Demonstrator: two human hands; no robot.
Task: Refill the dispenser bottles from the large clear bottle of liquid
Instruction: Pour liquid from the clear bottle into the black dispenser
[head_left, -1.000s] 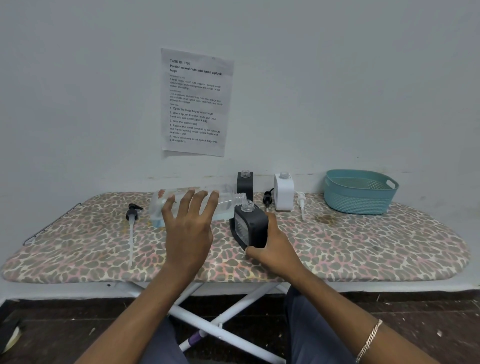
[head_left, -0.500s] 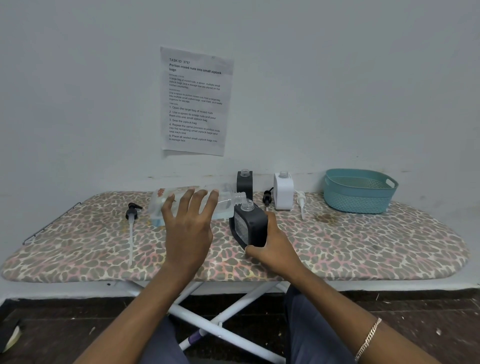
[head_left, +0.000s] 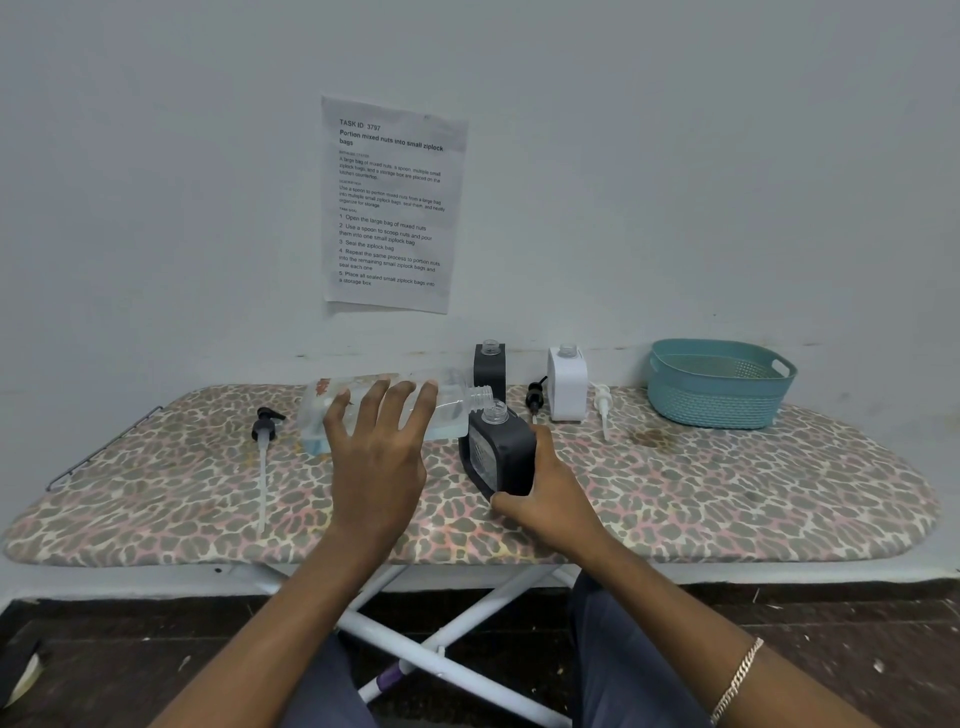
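My left hand (head_left: 376, 457) grips the large clear bottle (head_left: 322, 410), which is tipped on its side with its open neck over the mouth of a black dispenser bottle (head_left: 506, 452). A little pale blue liquid lies in the clear bottle's lower side. My right hand (head_left: 550, 499) holds the black dispenser at its base, tilted toward the clear bottle. A second black dispenser bottle (head_left: 490, 364) and a white one (head_left: 567, 382) stand uncapped by the wall.
The work surface is a leopard-print ironing board (head_left: 727, 493). A black pump head with its tube (head_left: 265, 441) lies at the left; another black pump (head_left: 535, 397) and a white pump (head_left: 602, 405) lie near the white bottle. A teal basket (head_left: 719, 384) stands at the back right.
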